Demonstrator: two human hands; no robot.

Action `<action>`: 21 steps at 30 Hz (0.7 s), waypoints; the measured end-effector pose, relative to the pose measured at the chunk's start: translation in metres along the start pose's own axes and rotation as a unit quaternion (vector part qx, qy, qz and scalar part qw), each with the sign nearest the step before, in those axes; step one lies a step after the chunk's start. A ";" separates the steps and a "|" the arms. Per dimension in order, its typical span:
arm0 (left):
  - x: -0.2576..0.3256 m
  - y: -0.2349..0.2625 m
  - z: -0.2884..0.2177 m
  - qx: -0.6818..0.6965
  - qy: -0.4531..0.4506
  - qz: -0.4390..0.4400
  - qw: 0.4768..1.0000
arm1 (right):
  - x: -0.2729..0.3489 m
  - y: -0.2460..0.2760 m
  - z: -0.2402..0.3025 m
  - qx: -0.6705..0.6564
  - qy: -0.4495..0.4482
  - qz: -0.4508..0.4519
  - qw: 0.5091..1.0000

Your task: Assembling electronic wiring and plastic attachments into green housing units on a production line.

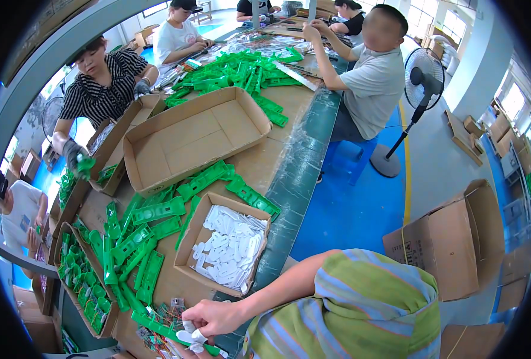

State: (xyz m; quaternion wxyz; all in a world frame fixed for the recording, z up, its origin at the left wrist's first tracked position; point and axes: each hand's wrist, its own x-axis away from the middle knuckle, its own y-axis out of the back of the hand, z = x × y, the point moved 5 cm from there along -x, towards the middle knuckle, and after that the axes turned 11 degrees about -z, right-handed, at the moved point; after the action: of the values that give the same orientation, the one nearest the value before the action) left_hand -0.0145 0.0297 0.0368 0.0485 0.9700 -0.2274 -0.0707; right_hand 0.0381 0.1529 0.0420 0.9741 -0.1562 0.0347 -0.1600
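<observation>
a small cardboard box [195, 242] near the surface's [259, 167] near right edge holds a heap of flat white plastic pieces [229, 246]. beyond it a large, shallow cardboard box [152, 157] stands with nothing in it. at the near left edge another carton [68, 287] is packed with small green parts [85, 278]. loose long green plastic strips [140, 239] lie scattered between the boxes.

at the near edge, the right hand [213, 317] has its fingers [189, 336] closed on a small white piece [195, 337], pressed against a long green strip [164, 329] lying by a bunch of thin coloured wires [165, 311]. the left hand is barely in view at the bottom edge, so i cannot tell how its fingers stand.
</observation>
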 end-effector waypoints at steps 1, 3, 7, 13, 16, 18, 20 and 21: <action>0.002 0.000 0.000 -0.001 0.000 -0.003 1.000 | 0.001 -0.002 0.002 0.014 -0.008 0.000 1.000; 0.005 -0.002 -0.003 0.026 0.018 -0.039 0.999 | 0.001 -0.005 0.002 -0.003 0.005 -0.021 1.000; 0.004 -0.003 -0.013 -0.023 -0.025 -0.030 0.999 | 0.003 -0.005 0.006 0.007 0.053 -0.047 0.997; 0.004 0.004 -0.013 -0.052 -0.053 0.005 0.997 | 0.001 -0.007 0.014 0.125 0.149 -0.046 0.980; 0.009 0.018 0.020 -0.036 0.003 0.021 0.999 | -0.002 -0.005 0.005 0.147 0.084 -0.001 0.986; 0.004 0.006 0.023 -0.017 0.031 0.068 0.997 | 0.000 0.002 0.008 0.143 -0.006 0.054 0.988; 0.005 0.010 0.027 -0.001 0.068 0.091 0.994 | -0.002 0.005 0.003 0.152 -0.046 0.044 0.986; 0.006 0.008 0.022 -0.004 0.046 0.089 0.995 | -0.002 0.005 -0.002 0.163 -0.033 0.028 0.986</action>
State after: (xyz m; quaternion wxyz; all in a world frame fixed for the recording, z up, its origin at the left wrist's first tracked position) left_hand -0.0158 0.0188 0.0156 0.0685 0.9480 -0.3100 -0.0226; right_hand 0.0373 0.1578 0.0386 0.9913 0.0009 -0.0193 -0.1306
